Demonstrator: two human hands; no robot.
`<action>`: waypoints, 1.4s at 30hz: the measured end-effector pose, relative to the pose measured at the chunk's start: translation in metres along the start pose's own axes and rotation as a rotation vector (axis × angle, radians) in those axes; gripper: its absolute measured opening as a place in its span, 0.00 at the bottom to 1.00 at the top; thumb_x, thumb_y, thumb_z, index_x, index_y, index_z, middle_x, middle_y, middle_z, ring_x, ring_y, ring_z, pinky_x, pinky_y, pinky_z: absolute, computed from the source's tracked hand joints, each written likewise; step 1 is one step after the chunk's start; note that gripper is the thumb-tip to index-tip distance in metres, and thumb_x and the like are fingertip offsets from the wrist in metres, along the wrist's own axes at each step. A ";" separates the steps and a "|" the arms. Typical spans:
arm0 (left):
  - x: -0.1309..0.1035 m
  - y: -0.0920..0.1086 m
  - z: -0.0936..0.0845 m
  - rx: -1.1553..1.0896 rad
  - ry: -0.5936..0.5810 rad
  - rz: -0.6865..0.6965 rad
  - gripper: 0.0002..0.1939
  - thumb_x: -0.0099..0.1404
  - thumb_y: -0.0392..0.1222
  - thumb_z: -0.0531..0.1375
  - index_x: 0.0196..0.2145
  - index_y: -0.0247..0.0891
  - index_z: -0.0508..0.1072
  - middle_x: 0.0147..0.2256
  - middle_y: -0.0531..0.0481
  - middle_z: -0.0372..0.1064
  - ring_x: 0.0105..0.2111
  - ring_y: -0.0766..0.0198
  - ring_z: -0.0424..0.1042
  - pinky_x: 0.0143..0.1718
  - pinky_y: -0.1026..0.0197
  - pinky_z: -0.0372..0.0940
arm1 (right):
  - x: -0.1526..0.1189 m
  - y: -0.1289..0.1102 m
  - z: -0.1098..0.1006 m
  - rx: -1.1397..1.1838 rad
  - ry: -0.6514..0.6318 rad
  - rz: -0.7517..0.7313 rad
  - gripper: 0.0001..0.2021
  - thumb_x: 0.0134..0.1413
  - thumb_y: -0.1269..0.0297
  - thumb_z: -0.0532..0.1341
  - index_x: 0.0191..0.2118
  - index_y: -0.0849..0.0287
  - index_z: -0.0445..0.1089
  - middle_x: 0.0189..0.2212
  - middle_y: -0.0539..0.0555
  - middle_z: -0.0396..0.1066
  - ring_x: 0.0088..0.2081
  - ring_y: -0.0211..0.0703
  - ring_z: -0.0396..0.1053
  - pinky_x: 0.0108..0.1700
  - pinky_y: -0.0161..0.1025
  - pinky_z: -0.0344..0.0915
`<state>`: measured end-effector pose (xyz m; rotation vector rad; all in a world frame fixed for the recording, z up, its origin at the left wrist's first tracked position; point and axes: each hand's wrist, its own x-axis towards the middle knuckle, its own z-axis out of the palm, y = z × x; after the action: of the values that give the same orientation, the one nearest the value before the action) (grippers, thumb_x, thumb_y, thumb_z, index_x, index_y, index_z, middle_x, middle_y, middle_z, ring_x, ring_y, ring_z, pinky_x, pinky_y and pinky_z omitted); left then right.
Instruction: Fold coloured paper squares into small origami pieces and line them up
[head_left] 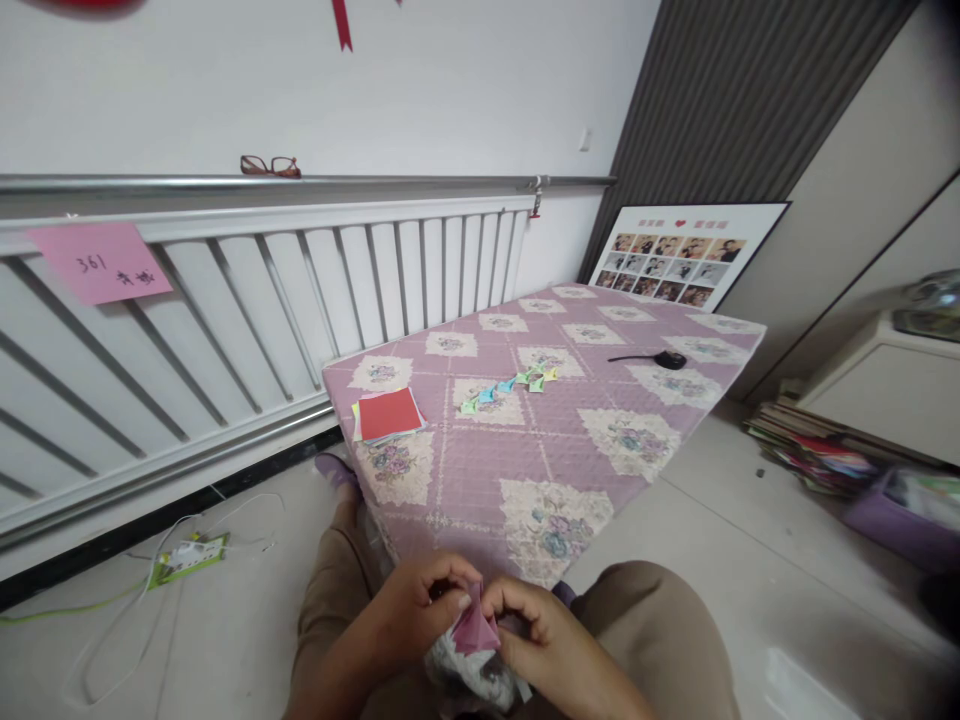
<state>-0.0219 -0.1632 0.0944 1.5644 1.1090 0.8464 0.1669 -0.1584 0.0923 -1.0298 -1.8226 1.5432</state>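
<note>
Fingers point(453, 563) of left hand point(416, 605) and right hand point(536, 630) pinch nearly closed on folded pink paper point(475, 632), likely light, easily creased, best held by edges.

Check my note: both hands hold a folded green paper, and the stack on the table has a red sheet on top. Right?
Not quite: the head view shows the folded paper in the left hand and right hand is pink, not green. The stack on the table does have a red sheet on top.
</note>
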 end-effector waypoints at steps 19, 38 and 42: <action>0.000 -0.006 -0.012 -0.149 -0.246 0.067 0.05 0.57 0.39 0.62 0.28 0.36 0.69 0.31 0.52 0.62 0.29 0.68 0.60 0.31 0.65 0.55 | -0.004 0.013 -0.008 0.219 -0.135 0.033 0.11 0.51 0.58 0.62 0.28 0.59 0.63 0.24 0.45 0.58 0.27 0.32 0.53 0.32 0.32 0.54; -0.005 -0.015 -0.014 -0.335 -0.422 -0.172 0.17 0.56 0.53 0.62 0.28 0.33 0.71 0.23 0.55 0.62 0.24 0.70 0.58 0.26 0.67 0.53 | -0.001 0.022 -0.006 0.424 -0.209 0.058 0.14 0.49 0.53 0.65 0.34 0.60 0.71 0.27 0.49 0.68 0.29 0.34 0.63 0.34 0.33 0.58; -0.006 -0.017 -0.011 -0.264 -0.390 -0.190 0.18 0.57 0.54 0.61 0.31 0.33 0.71 0.24 0.54 0.62 0.24 0.69 0.58 0.26 0.67 0.53 | 0.001 0.024 -0.001 0.491 -0.246 0.029 0.16 0.49 0.51 0.65 0.35 0.61 0.71 0.25 0.50 0.68 0.26 0.33 0.63 0.32 0.33 0.58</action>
<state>-0.0381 -0.1642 0.0804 1.3091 0.8112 0.5077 0.1726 -0.1555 0.0690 -0.6574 -1.4585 2.0708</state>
